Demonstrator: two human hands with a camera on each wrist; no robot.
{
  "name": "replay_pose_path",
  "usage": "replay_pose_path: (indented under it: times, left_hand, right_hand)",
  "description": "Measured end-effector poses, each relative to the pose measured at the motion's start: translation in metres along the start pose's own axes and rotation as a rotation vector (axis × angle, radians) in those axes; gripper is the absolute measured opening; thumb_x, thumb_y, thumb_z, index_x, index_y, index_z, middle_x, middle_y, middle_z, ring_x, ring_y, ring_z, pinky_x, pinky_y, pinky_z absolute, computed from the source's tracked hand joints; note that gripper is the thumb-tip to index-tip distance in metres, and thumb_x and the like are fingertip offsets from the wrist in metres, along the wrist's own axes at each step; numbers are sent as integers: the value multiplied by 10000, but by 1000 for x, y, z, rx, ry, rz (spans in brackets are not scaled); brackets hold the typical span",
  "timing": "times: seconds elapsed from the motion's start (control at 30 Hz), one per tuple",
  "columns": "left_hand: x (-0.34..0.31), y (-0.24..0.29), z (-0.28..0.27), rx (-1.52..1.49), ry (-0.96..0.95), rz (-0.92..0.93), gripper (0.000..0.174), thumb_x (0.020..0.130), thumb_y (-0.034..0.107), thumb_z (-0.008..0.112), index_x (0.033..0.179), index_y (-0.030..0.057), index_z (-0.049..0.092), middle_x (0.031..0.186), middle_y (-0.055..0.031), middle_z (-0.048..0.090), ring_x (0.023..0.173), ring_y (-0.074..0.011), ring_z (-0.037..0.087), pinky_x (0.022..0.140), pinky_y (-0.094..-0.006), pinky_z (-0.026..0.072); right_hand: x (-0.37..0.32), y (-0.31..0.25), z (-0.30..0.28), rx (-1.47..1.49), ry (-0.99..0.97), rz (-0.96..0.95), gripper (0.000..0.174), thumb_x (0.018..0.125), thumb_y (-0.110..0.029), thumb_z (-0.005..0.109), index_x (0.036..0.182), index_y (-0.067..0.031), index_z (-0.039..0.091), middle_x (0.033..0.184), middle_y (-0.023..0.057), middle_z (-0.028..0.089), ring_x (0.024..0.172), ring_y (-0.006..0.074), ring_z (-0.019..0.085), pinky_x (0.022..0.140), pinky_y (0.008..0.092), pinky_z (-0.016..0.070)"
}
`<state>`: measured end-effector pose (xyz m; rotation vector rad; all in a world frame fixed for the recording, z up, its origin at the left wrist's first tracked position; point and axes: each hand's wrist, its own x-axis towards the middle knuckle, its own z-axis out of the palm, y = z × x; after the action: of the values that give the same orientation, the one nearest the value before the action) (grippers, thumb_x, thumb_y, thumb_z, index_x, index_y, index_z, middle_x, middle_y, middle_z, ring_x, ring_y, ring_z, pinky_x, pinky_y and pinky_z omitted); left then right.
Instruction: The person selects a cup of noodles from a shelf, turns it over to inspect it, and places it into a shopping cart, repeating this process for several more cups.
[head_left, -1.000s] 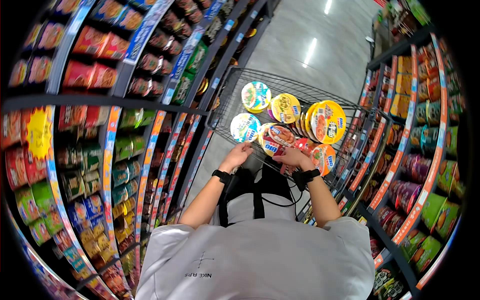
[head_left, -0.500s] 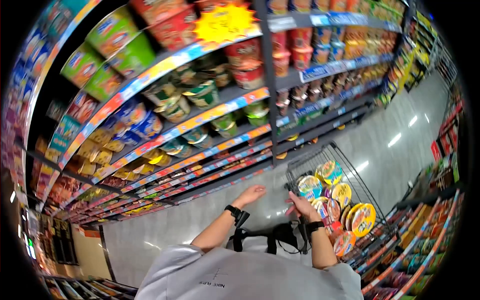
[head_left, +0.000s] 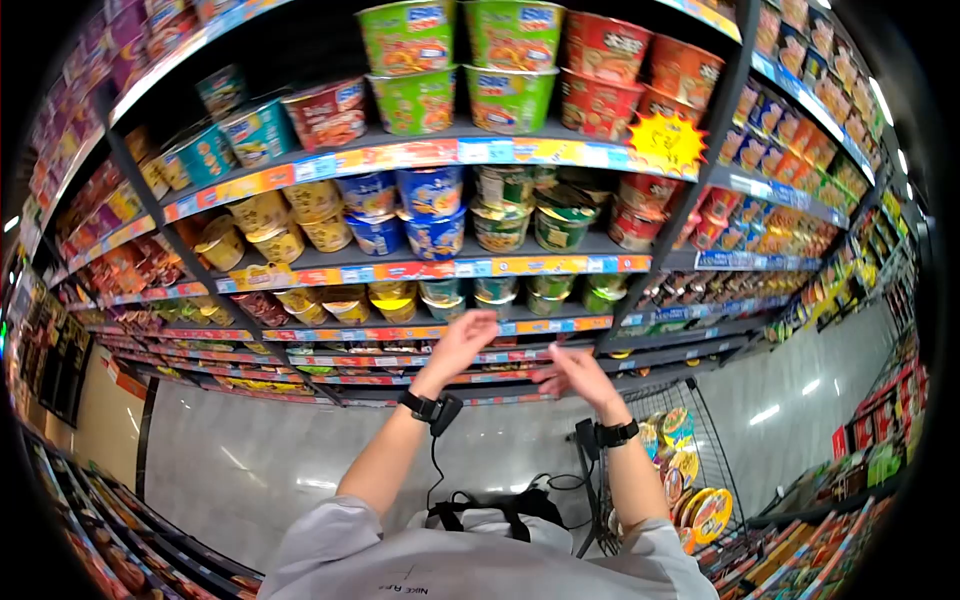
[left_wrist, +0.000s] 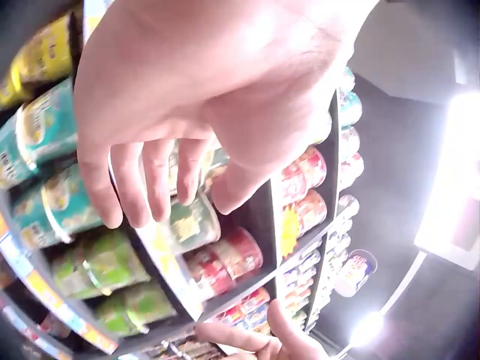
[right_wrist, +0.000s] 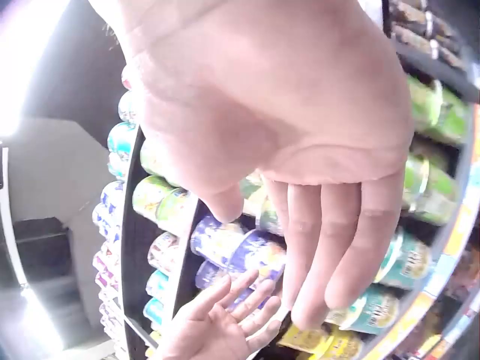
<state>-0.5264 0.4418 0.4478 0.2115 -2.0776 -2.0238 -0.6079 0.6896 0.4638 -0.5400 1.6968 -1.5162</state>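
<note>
Both hands are held out before a shelf of cup noodles and touch nothing. The left hand (head_left: 463,345) has its fingers loosely bent, in front of the lower shelves. To its right, the right hand (head_left: 580,378) has fingers extended, palm turned inward. Fingers hang relaxed in the left wrist view, where the left hand (left_wrist: 202,97) fills the top; likewise the right hand (right_wrist: 277,112) in the right wrist view. Behind them are green cups (head_left: 512,42), blue cups (head_left: 433,232) and dark green cups (head_left: 566,222).
A wire cart (head_left: 722,440) stands at lower right, holding several round bowls, among them a yellow-lidded one (head_left: 712,515). Grey floor (head_left: 300,450) lies between the shelf and the person. More shelving (head_left: 100,530) is at lower left. A yellow price burst (head_left: 668,143) hangs on the shelf edge.
The view has swung from the cart to face the left-hand shelf. Both hands have left the cart and risen toward the shelf; the cart is now at lower right.
</note>
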Motion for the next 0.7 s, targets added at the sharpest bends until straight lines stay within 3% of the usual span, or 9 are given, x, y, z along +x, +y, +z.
replay_pose_path:
  times: [0.17,0.27,0.3,0.37,0.4,0.43,0.53,0.63,0.7]
  left_hand:
    - [18,91,-51,101,144,338,290,944,179,629,1200,49,594,1108,-8,640,985,-85,589,850,-245,481]
    - [19,137,-61,21,232,512,248,953,110,599,1180,10,588,1115,-28,636,1005,-85,580,856,-239,474]
    - [20,146,-61,37,267,613,229,943,118,612,1153,27,604,1100,-31,628,1002,-98,584,795,-242,478]
    - [19,163,-60,90,314,686,232,939,113,613,1153,25,603,1109,-30,621,1023,-113,582,793,-252,478]
    - [20,172,-60,117,309,680,266,937,53,600,1196,3,576,1152,-43,609,1044,-104,573,883,-248,477]
    - [26,177,-62,120,323,698,266,937,53,600,1196,3,576,1152,-43,609,1044,-104,573,883,-248,477]
    - [41,201,-66,243,357,747,306,922,60,607,1222,14,570,1203,-58,580,1141,-136,533,889,-264,490]
    - [52,229,-68,448,417,804,353,911,102,626,1252,42,559,1308,-92,488,1173,-168,523,878,-284,503]
    - [59,242,-70,473,442,787,382,897,115,640,1262,41,554,1342,-103,462,1185,-191,525,885,-309,512]
  right_hand:
    - [52,-79,14,-137,-6,-413,454,1009,-360,497,1244,22,571,1111,143,676,965,200,673,829,295,531]
    - [56,-132,42,-104,141,-605,440,973,-258,590,1322,-4,505,1279,125,583,966,182,661,804,282,516]
    - [65,-143,42,-77,160,-650,483,962,-232,608,1365,-15,453,1348,135,529,973,180,657,805,281,514]
    - [80,-170,43,-91,110,-769,488,959,-212,611,1375,-23,441,1360,138,519,971,175,657,812,285,513]
    - [92,-182,44,-114,158,-832,505,902,-177,679,1329,8,482,1273,141,567,1043,189,619,900,312,492]
    - [100,-195,43,-156,163,-881,511,892,-181,689,1321,14,492,1275,141,569,1111,191,581,916,312,482]
    - [109,-237,46,-118,39,-909,529,891,-217,691,1319,18,489,1292,149,566,1184,192,527,965,327,445]
    - [129,-268,45,-289,237,-1119,590,850,-252,723,1319,17,488,1290,166,564,1197,241,528,1003,356,413]
    - [131,-288,48,-294,206,-1108,614,833,-248,739,1319,28,484,1294,166,558,1228,245,506,1028,357,390]
